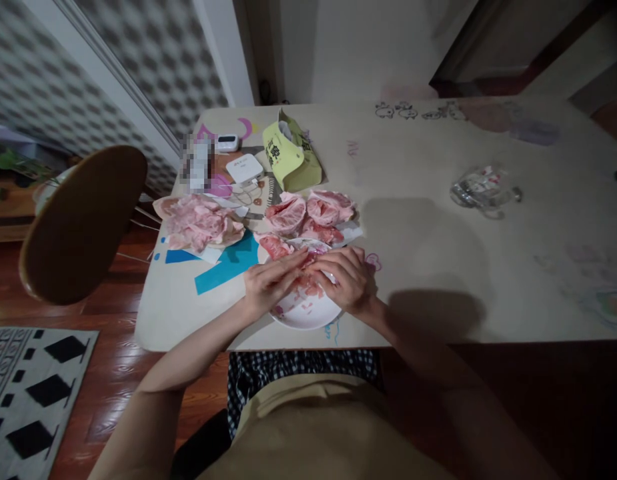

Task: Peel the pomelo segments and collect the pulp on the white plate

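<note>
Over a white plate, my left hand and my right hand meet with their fingers closed on a piece of red pomelo, mostly hidden by the fingers. Loose bits of pomelo flesh lie on the plate below. Just beyond the plate sit large pomelo sections with pale pink membrane, and one more wedge rests at the plate's left rim. A heap of pink peel and membrane is farther left.
A yellow-green printed packet stands behind the fruit. Near it are a white box-shaped device with a cable and a small white device. A clear glass vessel is on the table's right side. A round-backed chair stands at the left.
</note>
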### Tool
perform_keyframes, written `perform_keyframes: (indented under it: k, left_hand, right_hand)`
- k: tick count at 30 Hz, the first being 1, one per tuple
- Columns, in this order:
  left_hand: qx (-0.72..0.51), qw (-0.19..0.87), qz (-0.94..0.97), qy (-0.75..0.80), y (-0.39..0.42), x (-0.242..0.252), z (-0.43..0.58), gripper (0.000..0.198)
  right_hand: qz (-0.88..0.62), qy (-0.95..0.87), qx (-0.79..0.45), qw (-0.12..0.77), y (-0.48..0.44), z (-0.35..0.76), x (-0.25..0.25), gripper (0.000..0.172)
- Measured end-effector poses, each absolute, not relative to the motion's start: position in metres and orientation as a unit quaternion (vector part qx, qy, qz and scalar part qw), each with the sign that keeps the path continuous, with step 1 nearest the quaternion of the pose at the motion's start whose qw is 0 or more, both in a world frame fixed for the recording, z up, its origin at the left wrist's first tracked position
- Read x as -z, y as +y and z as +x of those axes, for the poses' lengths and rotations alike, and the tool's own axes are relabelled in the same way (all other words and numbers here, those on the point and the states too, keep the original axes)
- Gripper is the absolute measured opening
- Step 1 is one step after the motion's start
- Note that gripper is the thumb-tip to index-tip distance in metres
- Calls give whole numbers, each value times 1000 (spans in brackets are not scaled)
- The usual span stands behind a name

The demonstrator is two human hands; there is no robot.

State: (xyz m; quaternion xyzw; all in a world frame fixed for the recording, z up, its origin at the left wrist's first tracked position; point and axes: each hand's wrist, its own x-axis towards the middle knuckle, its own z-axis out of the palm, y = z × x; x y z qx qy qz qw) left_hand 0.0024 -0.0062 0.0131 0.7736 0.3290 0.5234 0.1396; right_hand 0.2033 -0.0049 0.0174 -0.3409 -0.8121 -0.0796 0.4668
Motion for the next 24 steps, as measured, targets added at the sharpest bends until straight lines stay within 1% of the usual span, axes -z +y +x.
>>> perform_keyframes:
  k: [3, 5, 10, 15, 24]
  left_hand:
    - [-532, 153, 761, 339, -7, -16, 1, 39]
    - [-537, 160, 754, 343, -7, -17, 0, 39]
    - [-541, 149, 756, 336, -6, -15, -1, 38]
    - [-543, 135, 766, 317, -5, -14, 2, 36]
    - [-521, 167, 775, 315, -7, -13, 1, 36]
  right_hand:
    - [-331, -800, 68, 496, -6, 204, -18, 10]
    - [-331, -798, 69, 498, -7, 203, -18, 11]
    - [-332, -802, 97, 486, -8, 203, -18, 13]
    - [-329, -806, 87, 484, -7, 204, -22, 7]
    - [-334, -807, 121, 471, -2, 209, -14, 7]
